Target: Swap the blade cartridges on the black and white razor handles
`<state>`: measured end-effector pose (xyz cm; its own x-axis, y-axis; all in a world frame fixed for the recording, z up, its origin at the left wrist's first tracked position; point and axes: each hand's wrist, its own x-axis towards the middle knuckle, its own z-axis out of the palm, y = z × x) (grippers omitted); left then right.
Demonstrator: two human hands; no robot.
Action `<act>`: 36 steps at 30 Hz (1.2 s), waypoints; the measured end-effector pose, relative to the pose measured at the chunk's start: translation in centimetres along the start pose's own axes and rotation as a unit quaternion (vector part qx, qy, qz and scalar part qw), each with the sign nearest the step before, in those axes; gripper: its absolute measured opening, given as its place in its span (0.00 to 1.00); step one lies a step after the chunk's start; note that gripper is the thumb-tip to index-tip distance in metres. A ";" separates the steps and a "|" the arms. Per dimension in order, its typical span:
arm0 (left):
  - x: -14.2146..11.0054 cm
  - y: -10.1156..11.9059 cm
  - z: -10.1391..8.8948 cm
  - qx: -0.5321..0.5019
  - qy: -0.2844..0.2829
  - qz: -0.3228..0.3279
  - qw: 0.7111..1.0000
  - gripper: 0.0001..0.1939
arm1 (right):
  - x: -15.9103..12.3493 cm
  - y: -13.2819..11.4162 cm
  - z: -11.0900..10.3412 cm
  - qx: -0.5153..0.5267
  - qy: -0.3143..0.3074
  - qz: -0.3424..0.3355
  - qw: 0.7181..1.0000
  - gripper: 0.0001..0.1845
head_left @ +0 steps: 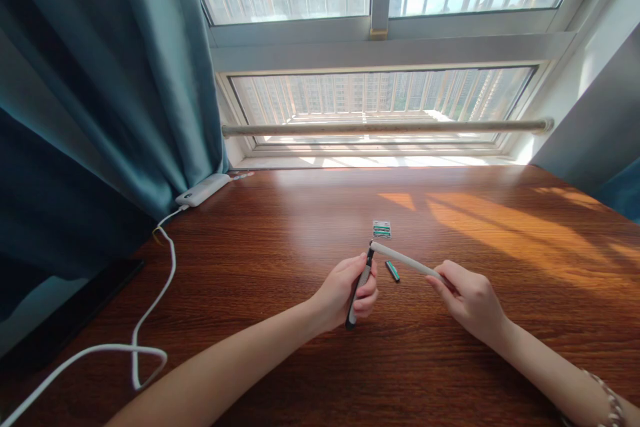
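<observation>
My left hand (pixel 353 290) is closed around a grey-and-black razor handle (pixel 361 288), held upright at a tilt with no blade head on its top. In my right hand (pixel 470 293) is a slim white stick (pixel 405 259), gripped near one end. Its far tip meets or nearly meets the top of the razor handle; whether they touch I cannot tell. Below the stick, a loose razor cartridge (pixel 393 271) with a green strip lies on the table. Just beyond the hands sits a small cartridge holder (pixel 382 229) with green-striped cartridges in it.
The brown wooden table (pixel 300 213) reaches to the window. At the left back, a white power strip (pixel 203 190) lies against the blue curtain (pixel 125 67), its white cable (pixel 170 273) looping toward my left forearm. A dark flat object (pixel 75 313) stands at the left edge.
</observation>
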<state>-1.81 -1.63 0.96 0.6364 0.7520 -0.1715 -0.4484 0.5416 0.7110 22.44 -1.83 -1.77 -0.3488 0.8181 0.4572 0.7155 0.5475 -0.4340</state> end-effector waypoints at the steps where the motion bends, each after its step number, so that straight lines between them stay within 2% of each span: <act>1: 0.0 0.0 0.0 -0.008 -0.002 -0.005 1.000 0.13 | 0.0 0.0 0.0 -0.005 0.008 0.006 1.000 0.12; 4: 0.1 0.1 -0.2 -0.032 -0.006 -0.013 0.999 0.14 | 0.0 0.0 0.0 -0.007 0.036 0.018 0.999 0.13; 9: 0.1 0.0 -0.4 -0.053 -0.024 -0.030 0.998 0.15 | -0.1 0.0 0.1 -0.012 -0.009 -0.032 0.999 0.12; 13: 0.1 0.1 -0.3 -0.051 -0.023 -0.034 0.998 0.15 | -0.1 -0.1 0.1 -0.012 0.020 -0.012 1.000 0.11; 17: 0.0 0.2 -0.1 -0.023 -0.006 -0.022 0.999 0.14 | -0.1 -0.1 0.2 -0.016 0.001 -0.029 0.999 0.12; 20: 0.1 0.1 -0.1 -0.004 0.013 0.004 1.000 0.12 | -0.2 -0.2 0.2 -0.021 0.022 -0.011 0.999 0.11; 23: 0.1 0.0 0.0 0.025 0.029 0.024 0.999 0.11 | -0.2 -0.3 0.2 -0.021 0.036 -0.023 0.999 0.10; 26: 0.1 -0.1 0.1 0.065 0.033 0.028 0.997 0.11 | -0.3 -0.2 0.2 -0.018 0.009 -0.047 0.999 0.11; 28: 0.0 -0.2 0.2 0.083 0.036 0.031 0.995 0.11 | -0.3 -0.2 0.2 -0.015 -0.006 -0.041 0.999 0.11; 31: 0.0 -0.2 0.3 0.095 0.048 0.037 0.994 0.12 | -0.5 -0.1 0.4 -0.009 0.006 -0.014 1.000 0.11; 36: 0.1 -0.3 0.4 0.105 0.052 0.033 0.992 0.11 | -0.6 -0.2 0.4 -0.008 -0.012 -0.011 1.000 0.12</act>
<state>-1.40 -1.85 0.99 0.5366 0.8243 -0.1807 -0.3392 0.4067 0.8483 22.25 -2.36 -2.30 -0.3793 0.8098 0.4477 0.7170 0.5630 -0.4110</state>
